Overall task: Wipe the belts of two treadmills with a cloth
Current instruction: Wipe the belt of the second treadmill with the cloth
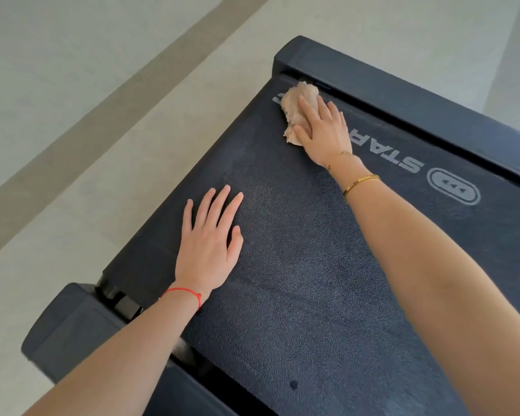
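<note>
Resting flat with fingers spread, the left hand (208, 247) lies on the treadmill belt (297, 280). Further right, the right hand (323, 127) presses straight fingers onto a beige cloth (297, 106) at the belt's far corner.

The belt (297, 265) looks like matt, finely pebbled dark rubber; the cloth (297, 106) on it is rough, nubby beige fabric. Beside the belt, the side rail (403, 94) seems smooth matt plastic.

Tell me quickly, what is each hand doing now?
Left hand: open, flat on the belt, holding nothing.
Right hand: open, straight fingers pressing the cloth onto the belt.
</note>
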A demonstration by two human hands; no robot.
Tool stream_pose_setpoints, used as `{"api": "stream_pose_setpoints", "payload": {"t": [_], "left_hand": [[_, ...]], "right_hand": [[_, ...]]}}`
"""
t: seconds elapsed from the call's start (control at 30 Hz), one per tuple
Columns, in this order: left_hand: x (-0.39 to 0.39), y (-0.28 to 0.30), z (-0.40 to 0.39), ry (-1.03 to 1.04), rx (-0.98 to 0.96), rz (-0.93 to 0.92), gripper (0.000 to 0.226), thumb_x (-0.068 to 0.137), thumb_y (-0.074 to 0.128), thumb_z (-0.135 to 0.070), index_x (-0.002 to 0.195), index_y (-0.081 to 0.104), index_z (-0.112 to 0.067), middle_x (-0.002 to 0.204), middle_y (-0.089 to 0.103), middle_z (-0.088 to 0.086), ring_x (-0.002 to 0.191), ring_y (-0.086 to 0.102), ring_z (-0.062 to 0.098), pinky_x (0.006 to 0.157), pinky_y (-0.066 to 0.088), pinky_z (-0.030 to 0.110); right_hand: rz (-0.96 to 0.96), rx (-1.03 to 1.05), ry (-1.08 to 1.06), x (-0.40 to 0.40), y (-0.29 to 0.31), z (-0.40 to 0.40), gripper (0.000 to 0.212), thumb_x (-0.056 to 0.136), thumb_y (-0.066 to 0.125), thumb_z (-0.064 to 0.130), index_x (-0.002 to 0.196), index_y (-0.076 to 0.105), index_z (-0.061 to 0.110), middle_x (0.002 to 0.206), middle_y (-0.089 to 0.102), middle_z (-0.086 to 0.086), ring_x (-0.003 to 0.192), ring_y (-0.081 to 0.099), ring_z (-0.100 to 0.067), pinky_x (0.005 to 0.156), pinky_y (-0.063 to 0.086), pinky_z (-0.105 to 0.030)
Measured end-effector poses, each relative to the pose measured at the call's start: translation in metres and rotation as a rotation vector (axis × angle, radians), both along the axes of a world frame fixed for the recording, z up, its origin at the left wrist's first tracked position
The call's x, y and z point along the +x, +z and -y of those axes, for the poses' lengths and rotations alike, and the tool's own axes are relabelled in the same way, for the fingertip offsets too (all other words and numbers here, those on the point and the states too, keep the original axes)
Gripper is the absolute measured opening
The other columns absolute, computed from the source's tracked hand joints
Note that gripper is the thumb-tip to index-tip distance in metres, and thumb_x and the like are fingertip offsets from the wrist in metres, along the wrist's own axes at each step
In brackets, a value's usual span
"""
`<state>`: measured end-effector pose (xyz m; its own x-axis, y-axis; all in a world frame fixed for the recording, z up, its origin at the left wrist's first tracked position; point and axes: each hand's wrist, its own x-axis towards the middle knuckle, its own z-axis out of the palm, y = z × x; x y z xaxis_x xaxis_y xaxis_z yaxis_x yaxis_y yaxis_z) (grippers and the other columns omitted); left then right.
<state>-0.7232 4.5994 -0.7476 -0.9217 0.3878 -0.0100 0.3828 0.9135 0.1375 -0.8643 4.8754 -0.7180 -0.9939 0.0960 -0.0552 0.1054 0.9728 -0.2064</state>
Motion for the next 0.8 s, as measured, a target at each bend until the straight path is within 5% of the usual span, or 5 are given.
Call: {"api": "stream_pose_setpoints", "payload": {"t": [0.3, 0.5, 0.8], "left_hand": [[-0.001, -0.001, -0.001, 0.002, 0.000, -0.003, 0.057, 0.101, 0.020, -0.039, 0.157, 0.024, -0.028, 0.164, 0.023, 0.000, 0.152, 0.018, 0.023, 0.122, 0.017, 0.056], [-0.001, -0.002, 0.000, 0.001, 0.012, -0.003, 0.058, 0.100, 0.019, -0.040, 0.157, 0.025, -0.029, 0.164, 0.023, 0.000, 0.152, 0.018, 0.023, 0.122, 0.017, 0.056], [0.004, 0.012, 0.004, 0.114, 0.214, -0.028, 0.056, 0.100, 0.022, -0.030, 0.151, 0.039, -0.014, 0.157, 0.037, 0.006, 0.150, 0.026, 0.023, 0.124, 0.016, 0.052]], "right_hand": [[-0.067, 0.130, 0.065, -0.007, -0.004, 0.002, 0.056, 0.102, 0.034, 0.053, 0.153, 0.030, 0.031, 0.166, 0.004, -0.002, 0.152, 0.000, -0.031, 0.121, -0.001, -0.054], [-0.223, 0.008, 0.047, -0.013, -0.006, 0.011, 0.038, 0.104, 0.041, 0.031, 0.126, 0.067, 0.014, 0.157, 0.036, 0.003, 0.149, 0.020, -0.029, 0.123, 0.004, -0.041], [-0.148, -0.402, 0.298, 0.054, 0.000, 0.044, 0.026, 0.101, 0.054, 0.028, 0.113, 0.074, 0.017, 0.148, 0.047, -0.002, 0.147, 0.028, -0.028, 0.120, 0.008, -0.032]]}}
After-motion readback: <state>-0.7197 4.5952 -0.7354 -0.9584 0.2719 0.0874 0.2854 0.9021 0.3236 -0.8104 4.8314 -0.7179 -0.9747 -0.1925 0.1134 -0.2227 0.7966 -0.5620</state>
